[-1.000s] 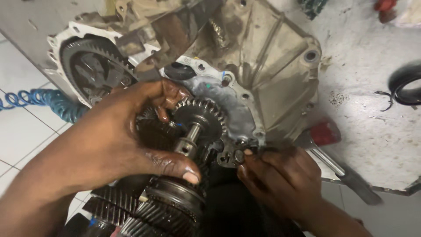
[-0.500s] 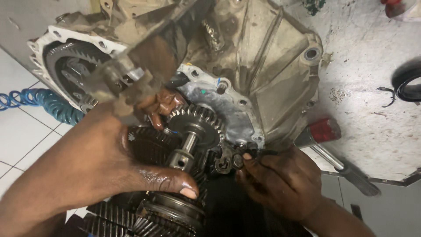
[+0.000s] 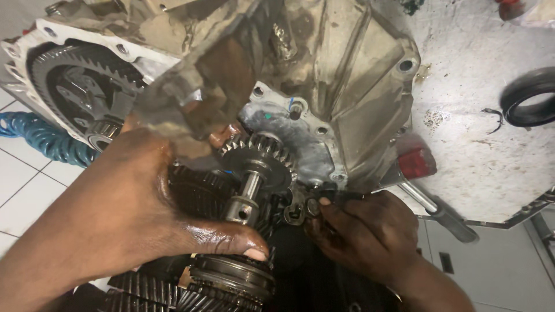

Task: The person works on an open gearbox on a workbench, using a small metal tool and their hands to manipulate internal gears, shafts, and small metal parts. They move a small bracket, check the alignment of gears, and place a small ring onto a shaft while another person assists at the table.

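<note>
A stained, paint-flecked white table (image 3: 480, 156) fills the right side, a black rubber ring (image 3: 529, 95) lying near its right edge, while white floor tiles (image 3: 23, 190) with dark grout show at the left under a coiled blue hose (image 3: 43, 138), and grey panels (image 3: 509, 266) sit below the table's front edge

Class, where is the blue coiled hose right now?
In the head view, the blue coiled hose lies at the far left on the white tiled floor, beside the gearbox housing, above the left hand.
</note>
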